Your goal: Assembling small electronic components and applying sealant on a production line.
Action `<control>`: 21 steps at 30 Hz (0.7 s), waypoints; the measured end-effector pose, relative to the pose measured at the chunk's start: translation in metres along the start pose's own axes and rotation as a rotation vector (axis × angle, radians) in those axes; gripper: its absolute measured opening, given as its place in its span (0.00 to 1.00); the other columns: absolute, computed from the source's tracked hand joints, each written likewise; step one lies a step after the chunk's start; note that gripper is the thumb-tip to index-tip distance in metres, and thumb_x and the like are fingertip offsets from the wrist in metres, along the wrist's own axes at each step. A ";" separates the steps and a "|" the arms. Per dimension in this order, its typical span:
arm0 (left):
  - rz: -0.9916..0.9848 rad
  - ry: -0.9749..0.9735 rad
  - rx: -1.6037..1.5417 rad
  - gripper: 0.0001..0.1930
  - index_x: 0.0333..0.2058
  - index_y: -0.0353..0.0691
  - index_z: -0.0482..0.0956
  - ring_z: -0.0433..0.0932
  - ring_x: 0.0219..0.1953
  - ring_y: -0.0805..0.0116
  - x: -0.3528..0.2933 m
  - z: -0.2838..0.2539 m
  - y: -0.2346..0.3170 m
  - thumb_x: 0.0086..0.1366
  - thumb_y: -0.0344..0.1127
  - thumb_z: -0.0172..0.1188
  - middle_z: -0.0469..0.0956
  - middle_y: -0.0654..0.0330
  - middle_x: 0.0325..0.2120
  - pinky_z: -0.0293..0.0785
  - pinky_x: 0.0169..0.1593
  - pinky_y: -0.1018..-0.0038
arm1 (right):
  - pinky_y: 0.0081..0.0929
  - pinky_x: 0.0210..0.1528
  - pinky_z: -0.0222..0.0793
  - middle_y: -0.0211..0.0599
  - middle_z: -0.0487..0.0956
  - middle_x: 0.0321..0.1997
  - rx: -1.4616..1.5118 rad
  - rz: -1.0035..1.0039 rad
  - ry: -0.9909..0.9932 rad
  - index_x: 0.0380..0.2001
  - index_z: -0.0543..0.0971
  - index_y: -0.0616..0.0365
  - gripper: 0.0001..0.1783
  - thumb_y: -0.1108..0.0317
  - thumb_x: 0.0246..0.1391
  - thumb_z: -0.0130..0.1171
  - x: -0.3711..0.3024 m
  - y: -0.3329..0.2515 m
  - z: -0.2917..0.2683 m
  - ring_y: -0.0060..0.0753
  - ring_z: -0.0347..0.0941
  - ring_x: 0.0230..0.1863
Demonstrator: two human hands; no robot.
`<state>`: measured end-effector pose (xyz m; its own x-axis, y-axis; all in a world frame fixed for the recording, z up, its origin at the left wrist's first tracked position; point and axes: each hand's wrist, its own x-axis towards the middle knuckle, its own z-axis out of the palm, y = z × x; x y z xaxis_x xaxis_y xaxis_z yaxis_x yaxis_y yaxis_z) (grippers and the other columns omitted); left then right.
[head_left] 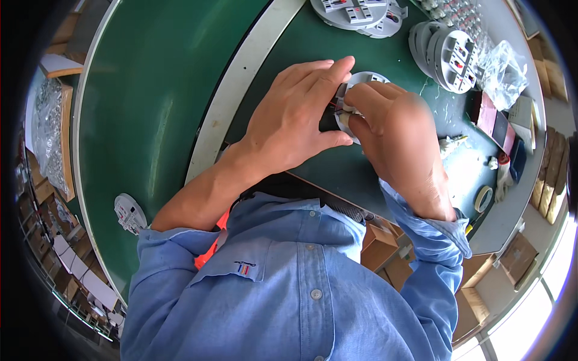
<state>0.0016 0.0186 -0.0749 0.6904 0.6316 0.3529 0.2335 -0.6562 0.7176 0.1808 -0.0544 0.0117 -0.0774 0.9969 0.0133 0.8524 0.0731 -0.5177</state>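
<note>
A round light-grey plastic disc [368, 77] with small fittings lies on the green worktop in front of me, mostly covered by my hands. My left hand [292, 120] is at its left side, fingers stretched out and thumb apart, the tips at or close to the rim. Over the disc, the fingers of my right hand [397, 123] are bent together in a pinch, with something small and pale at their tips that I cannot make out. Thin dark and red wires show between the two hands.
Similar discs are stacked at the far edge [355, 13] and the far right [454, 60], beside a clear plastic bag [504, 72]. A tape roll [483, 198] and a pale glove [504, 173] lie right. Left, past a pale rail [232, 96], another disc [129, 213] rests on a green surface.
</note>
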 end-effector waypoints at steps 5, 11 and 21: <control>-0.016 0.007 -0.013 0.58 0.75 0.40 0.69 0.81 0.63 0.58 -0.001 -0.001 -0.007 0.42 0.28 0.85 0.85 0.60 0.59 0.71 0.70 0.61 | 0.37 0.38 0.73 0.35 0.80 0.35 0.067 -0.023 0.020 0.38 0.81 0.58 0.13 0.82 0.49 0.69 0.003 0.005 0.016 0.41 0.75 0.33; -0.001 0.000 -0.046 0.57 0.74 0.40 0.70 0.81 0.62 0.57 0.001 0.000 -0.006 0.42 0.28 0.85 0.85 0.59 0.59 0.71 0.70 0.60 | 0.36 0.41 0.75 0.35 0.81 0.39 0.064 -0.099 0.061 0.39 0.81 0.56 0.12 0.79 0.51 0.68 -0.002 0.013 0.016 0.41 0.77 0.37; 0.017 -0.068 0.033 0.54 0.73 0.38 0.70 0.79 0.63 0.53 0.005 -0.001 0.001 0.45 0.32 0.86 0.82 0.52 0.59 0.70 0.71 0.58 | 0.48 0.68 0.72 0.45 0.79 0.70 -0.351 0.455 0.525 0.57 0.84 0.58 0.25 0.82 0.55 0.63 -0.130 0.071 0.040 0.51 0.73 0.69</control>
<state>0.0050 0.0218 -0.0724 0.7393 0.5913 0.3222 0.2429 -0.6804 0.6914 0.2309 -0.1799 -0.0606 0.4995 0.8077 0.3133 0.8623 -0.4289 -0.2692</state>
